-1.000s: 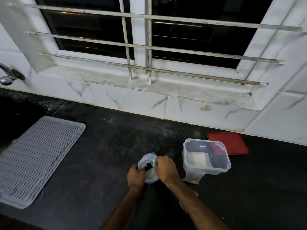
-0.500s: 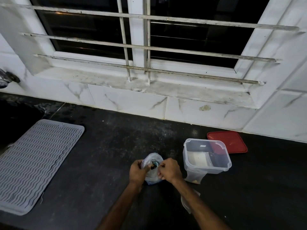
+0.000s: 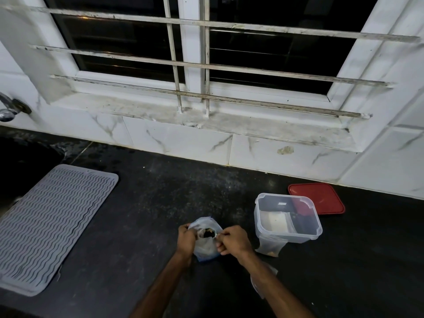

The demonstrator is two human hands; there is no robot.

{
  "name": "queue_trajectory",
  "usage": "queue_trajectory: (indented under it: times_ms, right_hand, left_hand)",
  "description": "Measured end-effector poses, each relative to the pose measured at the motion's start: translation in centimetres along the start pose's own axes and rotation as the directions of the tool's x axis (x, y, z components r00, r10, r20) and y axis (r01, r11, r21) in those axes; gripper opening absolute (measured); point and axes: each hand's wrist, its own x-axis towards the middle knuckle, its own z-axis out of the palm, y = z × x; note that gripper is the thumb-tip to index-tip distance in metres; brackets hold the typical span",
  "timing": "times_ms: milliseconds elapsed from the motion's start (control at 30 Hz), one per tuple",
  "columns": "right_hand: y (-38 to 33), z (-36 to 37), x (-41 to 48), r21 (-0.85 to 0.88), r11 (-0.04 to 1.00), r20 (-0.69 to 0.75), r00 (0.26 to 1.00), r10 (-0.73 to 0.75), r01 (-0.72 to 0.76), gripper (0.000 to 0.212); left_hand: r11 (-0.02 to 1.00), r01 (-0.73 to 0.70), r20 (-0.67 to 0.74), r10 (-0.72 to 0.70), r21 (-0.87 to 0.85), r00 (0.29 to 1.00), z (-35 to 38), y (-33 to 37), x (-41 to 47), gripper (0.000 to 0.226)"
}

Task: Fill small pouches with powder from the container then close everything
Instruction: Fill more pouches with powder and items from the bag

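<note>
A small clear plastic pouch (image 3: 205,245) stands on the black counter (image 3: 142,226), its mouth pulled wide. My left hand (image 3: 186,239) grips the pouch's left edge and my right hand (image 3: 231,241) grips its right edge. Something dark shows inside the mouth. To the right stands an open clear plastic container (image 3: 288,218) with white powder in the bottom. Its red lid (image 3: 317,198) lies flat behind it. Another clear pouch (image 3: 270,246) leans against the container's front. A further bit of clear plastic (image 3: 258,284) lies partly hidden under my right forearm.
A grey ribbed drying mat (image 3: 50,226) lies at the left, beside a dark sink (image 3: 20,166) with a metal tap (image 3: 8,109) above it. White marble-pattern tiles and a barred window (image 3: 195,65) rise behind the counter.
My hands have drawn apart, and the pouch's mouth has gone from bunched to pulled wide. The camera has tilted slightly.
</note>
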Motion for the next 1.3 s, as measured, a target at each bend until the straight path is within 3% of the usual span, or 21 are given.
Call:
queue_trajectory:
  times_ms: [167,300,533,667,867,967,1033,1167,1233,1300]
  right_hand:
    - [0.0,-0.6,-0.3,-0.069,0.997,-0.002,0.999,-0.047,0.047,0.018]
    - [0.3,-1.1,-0.8,-0.036,0.996,-0.009,0.996,-0.088,0.088,0.017]
    - [1.0,-1.2,-0.9,-0.13,0.962,-0.127,0.958,-0.258,0.242,0.013]
    - [1.2,-1.0,-1.2,-0.008,0.972,-0.146,0.961,-0.234,0.235,0.019]
    - [0.7,-2.2,-2.0,0.245,0.959,-0.045,0.99,-0.137,0.144,0.017]
    - [0.6,-3.5,-2.6,0.36,0.931,0.012,0.997,-0.079,0.07,0.014]
    - [0.8,-4.6,-3.4,0.389,0.919,0.021,0.997,-0.073,0.059,0.012]
    - [0.7,-6.6,-4.3,0.414,0.908,0.013,0.997,-0.078,0.066,0.012]
    - [1.1,-8.0,-4.7,0.426,0.902,0.002,0.997,-0.077,0.068,0.012]
    - [1.8,-9.2,-5.2,0.437,0.897,-0.01,0.998,-0.067,0.065,0.012]
  left_hand:
    - [0.992,-0.125,-0.08,0.126,0.02,0.989,-0.1,0.2,-0.7,0.018]
    - [0.964,-0.211,-0.106,0.229,0.159,0.967,-0.5,0.4,-1.2,0.023]
    - [0.926,-0.251,-0.052,0.276,0.282,0.96,-0.1,0.9,-2.7,0.018]
    - [0.928,-0.249,-0.045,0.271,0.278,0.962,0.0,0.9,-3.0,0.018]
    - [0.919,-0.319,0.007,0.326,0.233,0.945,-0.9,0.8,-3.4,0.019]
    - [0.877,-0.369,-0.016,0.392,0.308,0.92,-1.4,0.5,-4.0,0.035]
    - [0.798,-0.44,-0.057,0.505,0.411,0.862,-1.5,0.4,-5.2,0.044]
    - [0.557,-0.668,0.007,0.765,0.494,0.643,-1.1,1.5,-8.7,0.038]
    - [0.412,-0.801,0.218,0.815,0.433,0.537,-0.2,1.2,-10.1,0.027]
    - [0.283,-0.877,0.534,0.706,0.388,0.464,0.8,0.1,-11.2,0.026]
